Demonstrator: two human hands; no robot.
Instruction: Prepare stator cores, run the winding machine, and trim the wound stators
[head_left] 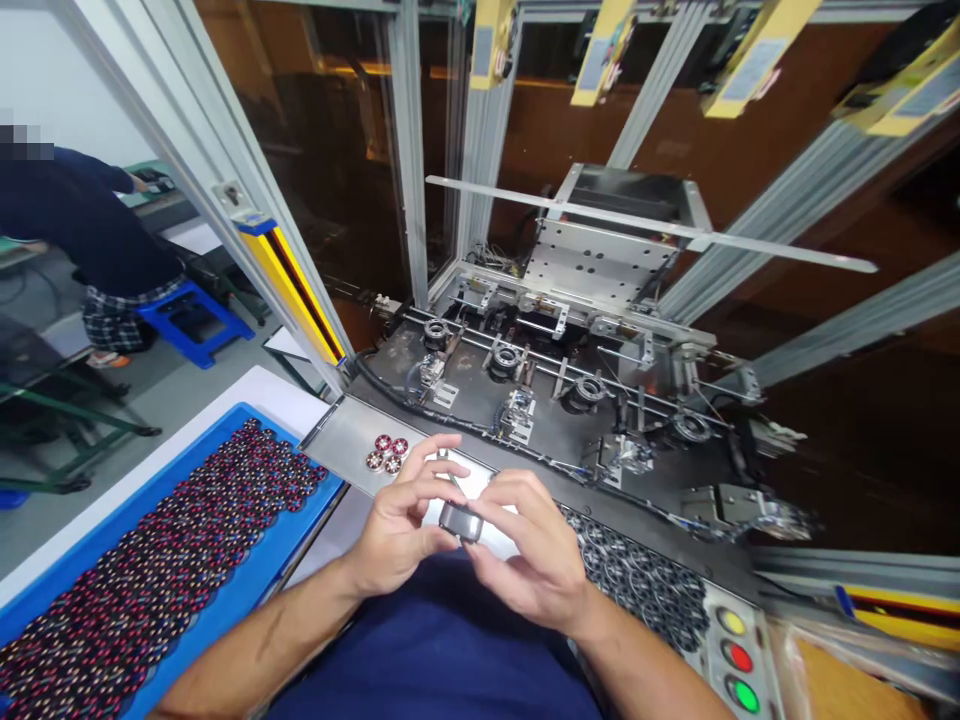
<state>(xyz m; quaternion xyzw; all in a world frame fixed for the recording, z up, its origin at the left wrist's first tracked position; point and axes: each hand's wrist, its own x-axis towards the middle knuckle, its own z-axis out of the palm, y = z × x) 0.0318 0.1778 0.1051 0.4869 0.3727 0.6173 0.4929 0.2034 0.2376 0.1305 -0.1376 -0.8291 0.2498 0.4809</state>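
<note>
Between my two hands, in front of my body, is a small dark grey cylindrical metal part (460, 522). My left hand (405, 520) grips its left side, thumb below and fingers above. On the right side, my right hand (529, 545) pinches the same part with thumb and fingertips. The fingers cover some of its outline, so its exact kind cannot be made out. Just beyond my left hand, several small round red-and-silver wound parts (387, 454) lie grouped on the metal ledge (337, 445).
A blue tray (247, 560) at left is packed with round wound parts. Black rings (637, 575) crowd the ledge at right, beside a panel with yellow, red and green buttons (739, 656). Ahead stands a machine with fixtures (506, 362). A person (82, 220) sits at far left.
</note>
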